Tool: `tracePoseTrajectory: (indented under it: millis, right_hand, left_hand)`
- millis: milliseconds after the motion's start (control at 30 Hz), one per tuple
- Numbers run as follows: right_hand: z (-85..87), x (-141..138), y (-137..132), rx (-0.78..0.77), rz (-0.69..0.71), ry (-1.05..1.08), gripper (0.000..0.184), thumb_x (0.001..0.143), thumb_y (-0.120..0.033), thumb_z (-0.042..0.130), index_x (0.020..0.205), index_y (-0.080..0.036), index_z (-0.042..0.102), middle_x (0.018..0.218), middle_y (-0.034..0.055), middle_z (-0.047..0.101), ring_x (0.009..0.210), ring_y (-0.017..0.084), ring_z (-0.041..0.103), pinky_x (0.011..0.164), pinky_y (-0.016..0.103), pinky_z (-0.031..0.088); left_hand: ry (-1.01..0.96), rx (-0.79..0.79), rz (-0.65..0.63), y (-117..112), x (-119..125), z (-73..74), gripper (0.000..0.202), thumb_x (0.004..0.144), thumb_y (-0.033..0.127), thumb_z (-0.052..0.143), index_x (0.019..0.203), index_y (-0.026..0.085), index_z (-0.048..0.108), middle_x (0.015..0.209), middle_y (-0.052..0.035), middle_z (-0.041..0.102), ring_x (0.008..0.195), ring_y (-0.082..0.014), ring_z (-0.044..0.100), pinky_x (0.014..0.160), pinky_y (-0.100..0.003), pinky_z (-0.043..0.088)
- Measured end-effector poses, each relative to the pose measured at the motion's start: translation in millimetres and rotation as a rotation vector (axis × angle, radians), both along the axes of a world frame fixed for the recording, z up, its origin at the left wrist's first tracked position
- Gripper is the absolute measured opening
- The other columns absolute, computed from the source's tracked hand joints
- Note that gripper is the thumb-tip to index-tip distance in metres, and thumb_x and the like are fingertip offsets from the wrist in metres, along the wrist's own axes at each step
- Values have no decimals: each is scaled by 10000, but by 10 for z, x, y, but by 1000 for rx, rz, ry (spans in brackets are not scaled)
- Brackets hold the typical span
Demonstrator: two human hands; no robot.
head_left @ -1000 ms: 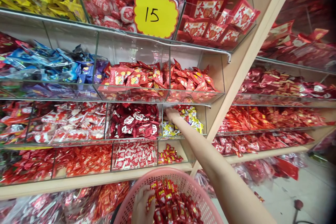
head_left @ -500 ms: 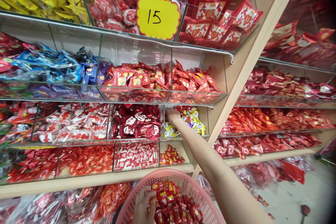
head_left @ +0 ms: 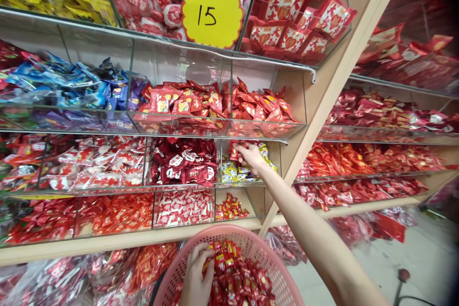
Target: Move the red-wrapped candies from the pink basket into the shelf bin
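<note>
My right hand [head_left: 252, 155] is in a clear compartment on the shelf, its thumb and fingers closed on a red wrapped candy [head_left: 234, 152]. Below and behind that hand lie yellow-and-white wrapped candies [head_left: 233, 172]. At the bottom of the view my left hand [head_left: 198, 272] rests inside a pink perforated basket [head_left: 283, 275], with thumb and fingers curved but apart. It touches a heap of small red wrapped candies [head_left: 240, 275] in the basket. Whether it has hold of any of them is unclear.
Glass dividers split the shelves into candy bins, among them dark red packets [head_left: 186, 160] and small pink-and-white candies [head_left: 184, 208]. A slanting wooden upright [head_left: 322, 98] stands right of my reach. A yellow "15" sign [head_left: 212, 15] hangs above. Bagged candy [head_left: 50, 279] lies below.
My right hand has drawn slightly right and out from the bin's back left corner, with a red candy now showing at its fingertips. My left hand stays in the basket, its fingers slightly shifted.
</note>
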State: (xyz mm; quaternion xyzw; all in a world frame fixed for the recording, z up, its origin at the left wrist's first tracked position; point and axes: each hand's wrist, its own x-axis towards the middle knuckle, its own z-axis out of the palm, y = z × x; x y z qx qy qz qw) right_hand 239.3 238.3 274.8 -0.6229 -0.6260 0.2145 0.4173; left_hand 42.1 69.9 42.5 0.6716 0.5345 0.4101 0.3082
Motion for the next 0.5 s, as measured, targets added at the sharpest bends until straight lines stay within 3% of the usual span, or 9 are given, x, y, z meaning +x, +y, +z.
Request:
tracePoseTrajectory:
  millis: [67, 100, 200, 333, 400, 500]
  right_hand:
    - [-123, 92, -336, -13, 41, 155, 393, 835, -538, 429, 857, -161, 539, 630, -8, 573, 417, 55, 461, 362, 162, 321]
    - [-203, 126, -518, -40, 85, 337, 380, 783, -550, 516, 808, -171, 534, 611, -25, 555, 393, 40, 422, 342, 156, 284]
    - [-481, 130, -1054, -221, 151, 729, 361, 665, -504, 683, 773, -185, 551, 576, -49, 540, 362, 19, 369, 317, 148, 221]
    - [-825, -82, -1581, -390, 165, 917, 325, 664, -465, 705, 778, -187, 582, 578, -56, 549, 370, 8, 360, 332, 141, 219]
    - [-957, -208, -1731, -414, 155, 950, 323, 673, -469, 698, 776, -184, 588, 581, -56, 546, 382, 10, 367, 339, 139, 226]
    - [-1103, -328, -1839, -370, 125, 966, 323, 689, -477, 682, 779, -179, 593, 609, -57, 536, 409, 14, 379, 353, 136, 258]
  left_hand:
    - [-79, -19, -5, 4, 29, 175, 244, 810, 368, 484, 886, 237, 675, 1089, -93, 615, 1092, -267, 541, 957, -445, 421]
    - [-129, -33, -15, 6, 50, 278, 245, 807, 383, 496, 885, 233, 674, 1071, -93, 624, 1070, -264, 552, 947, -435, 427]
    - [-333, -121, -59, -2, 146, 628, 275, 805, 418, 518, 925, 206, 646, 1004, -87, 650, 988, -235, 594, 895, -376, 461]
    - [-539, -243, -136, -66, 319, 1009, 505, 759, 396, 608, 1209, 215, 470, 1088, -75, 623, 962, -188, 602, 816, -298, 492]
    - [-551, -264, -151, -103, 386, 1073, 619, 724, 366, 654, 1270, 216, 403, 1002, -57, 641, 848, -167, 619, 720, -269, 505]
    - [-533, -277, -161, -142, 420, 1019, 573, 744, 344, 631, 1255, 186, 424, 737, 3, 634, 639, -135, 593, 612, -245, 480]
